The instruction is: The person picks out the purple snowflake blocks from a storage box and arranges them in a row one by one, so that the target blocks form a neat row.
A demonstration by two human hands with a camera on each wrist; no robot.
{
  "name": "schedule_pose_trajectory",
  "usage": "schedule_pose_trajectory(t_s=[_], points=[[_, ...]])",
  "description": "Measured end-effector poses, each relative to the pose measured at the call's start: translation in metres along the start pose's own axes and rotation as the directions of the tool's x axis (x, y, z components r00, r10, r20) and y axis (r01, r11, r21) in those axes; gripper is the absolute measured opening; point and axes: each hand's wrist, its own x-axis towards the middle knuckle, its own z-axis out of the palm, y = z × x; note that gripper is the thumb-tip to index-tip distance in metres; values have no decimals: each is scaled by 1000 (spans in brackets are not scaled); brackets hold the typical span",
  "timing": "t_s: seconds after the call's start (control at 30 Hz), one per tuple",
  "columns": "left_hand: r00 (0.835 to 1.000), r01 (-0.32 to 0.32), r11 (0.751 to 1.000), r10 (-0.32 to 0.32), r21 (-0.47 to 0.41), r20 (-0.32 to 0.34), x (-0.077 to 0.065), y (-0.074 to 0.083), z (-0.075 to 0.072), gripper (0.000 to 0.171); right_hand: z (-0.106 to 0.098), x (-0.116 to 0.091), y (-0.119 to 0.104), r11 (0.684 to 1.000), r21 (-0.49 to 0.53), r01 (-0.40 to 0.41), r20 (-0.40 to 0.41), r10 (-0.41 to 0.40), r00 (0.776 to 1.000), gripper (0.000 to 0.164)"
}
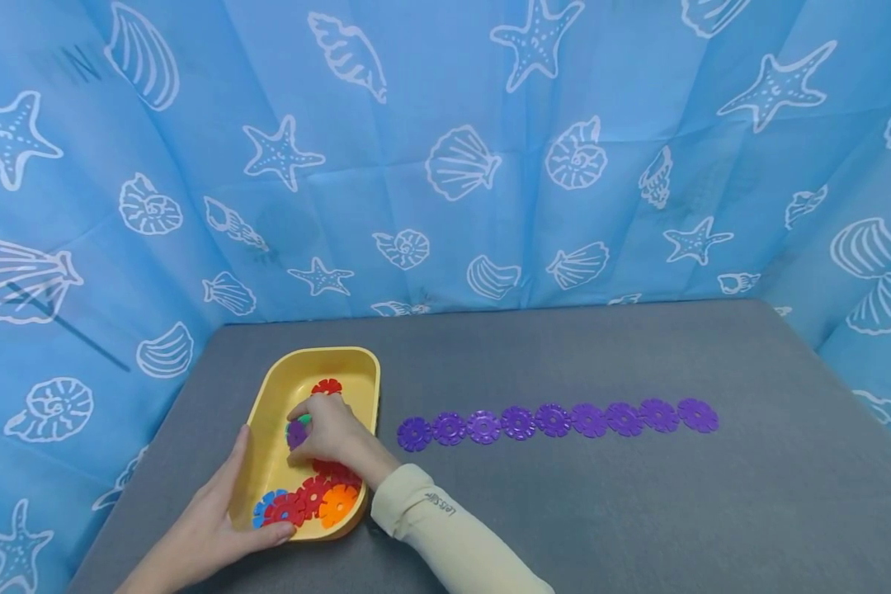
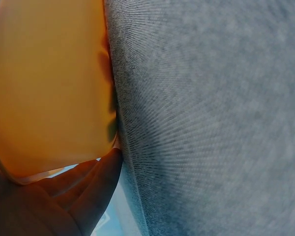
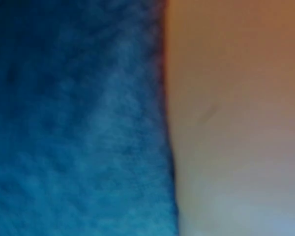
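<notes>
A yellow tray [image 1: 267, 462] with loose flower-shaped plastic discs stands on the left of the table. My left hand [image 1: 208, 520] grips its near-left corner, thumb along the near rim and fingers against the left side. In the left wrist view, the fingers [image 2: 96, 191] touch the tray's outer wall [image 2: 49, 98]. My right hand [image 1: 334, 433] reaches into the tray, thumb and fingers curled around a purple flower disc [image 1: 297, 435]. A green disc [image 1: 304, 419] shows behind it, partly hidden. The right wrist view is too blurred to show the fingers.
Several purple discs [image 1: 553, 420] form a row across the grey table [image 1: 564, 511], right of the tray. Inside the tray lie red discs [image 1: 313, 497], an orange disc [image 1: 337, 505] and a blue disc [image 1: 267, 505]. A blue shell-print curtain [image 1: 490, 223] hangs behind.
</notes>
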Motion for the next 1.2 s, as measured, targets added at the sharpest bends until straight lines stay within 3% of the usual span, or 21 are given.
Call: schedule_pose_trajectory(t_s=[0.3, 0.53, 0.8, 1.03, 1.2], points=[[1000, -17, 1000, 17, -15, -3, -1, -1, 1, 134, 0, -3, -2, 997, 79, -2, 31, -1, 1000, 37], [1000, -20, 1000, 20, -11, -7, -1, -1, 1, 135, -1, -3, -2, 999, 12, 43, 84, -44, 996, 46], [999, -36, 999, 36, -8, -16, 0, -2, 1, 133, -1, -6, -2, 999, 8, 54, 144, -54, 988, 42], [1000, -25, 1000, 25, -15, -8, -2, -1, 1, 135, -5, -11, -1, 994, 104, 45, 183, -63, 981, 34], [1000, -4, 1000, 4, -7, 17, 0, 1, -1, 133, -5, -10, -2, 979, 189, 80, 153, -109, 982, 37]])
